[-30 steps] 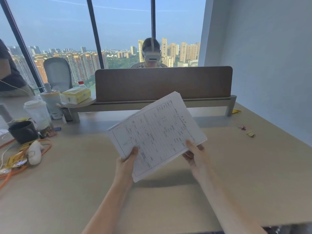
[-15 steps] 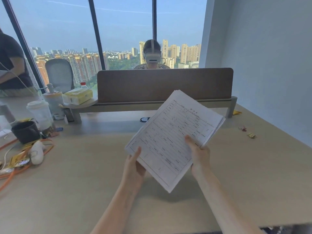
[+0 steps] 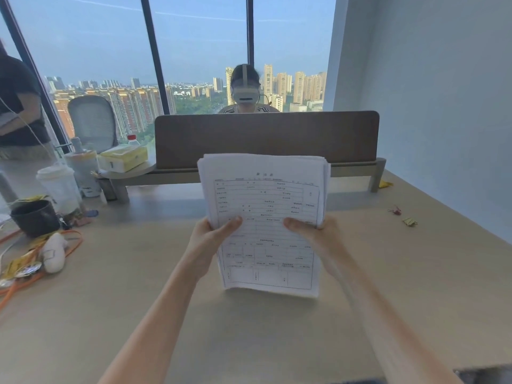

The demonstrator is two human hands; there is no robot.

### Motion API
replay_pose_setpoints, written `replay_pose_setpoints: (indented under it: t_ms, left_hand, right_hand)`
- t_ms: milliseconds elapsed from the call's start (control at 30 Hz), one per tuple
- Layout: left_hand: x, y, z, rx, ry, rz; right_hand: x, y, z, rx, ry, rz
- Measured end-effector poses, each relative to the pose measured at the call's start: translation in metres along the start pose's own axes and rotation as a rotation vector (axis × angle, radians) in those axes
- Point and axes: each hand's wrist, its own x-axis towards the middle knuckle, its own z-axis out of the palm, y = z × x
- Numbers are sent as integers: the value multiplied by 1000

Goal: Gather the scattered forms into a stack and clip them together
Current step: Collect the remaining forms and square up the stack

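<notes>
A stack of white printed forms (image 3: pixel 264 206) stands upright in front of me, its bottom edge down near the beige table (image 3: pixel 138 286). My left hand (image 3: pixel 212 234) grips the stack's left edge, thumb lying across the front sheet. My right hand (image 3: pixel 313 231) grips the right edge the same way. The sheets' top edges are slightly uneven. Two small binder clips lie on the table at the far right, one red (image 3: pixel 395 210) and one yellow (image 3: pixel 410 221).
A brown divider panel (image 3: pixel 266 134) crosses the table's far side, with a person in a headset behind it. At left are a dark bowl (image 3: pixel 34 217), a white cup (image 3: pixel 59 187), a tissue box (image 3: pixel 123 157) and orange cables (image 3: pixel 41 275). Another yellow clip (image 3: pixel 385 184) lies by the divider's right leg.
The stack has turned from a tilted, slanted hold to standing upright and square to me. Both hands shifted to its side edges.
</notes>
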Motion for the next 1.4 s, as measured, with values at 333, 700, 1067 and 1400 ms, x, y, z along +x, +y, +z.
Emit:
replay_pose_setpoints:
  t_ms: [333, 700, 1067, 1400]
  left_hand:
    - [0, 5, -5, -9, 42, 63]
    - [-3, 5, 12, -17, 21, 54]
    - [1, 2, 21, 57, 28, 24]
    - [6, 5, 33, 69, 9, 1]
  right_hand:
    - [-3, -11, 2, -28, -41, -76]
    - [-6, 4, 0, 78, 9, -32]
    - [-4, 1, -5, 40, 40, 3]
    - [-6, -9, -18, -9, 0, 32]
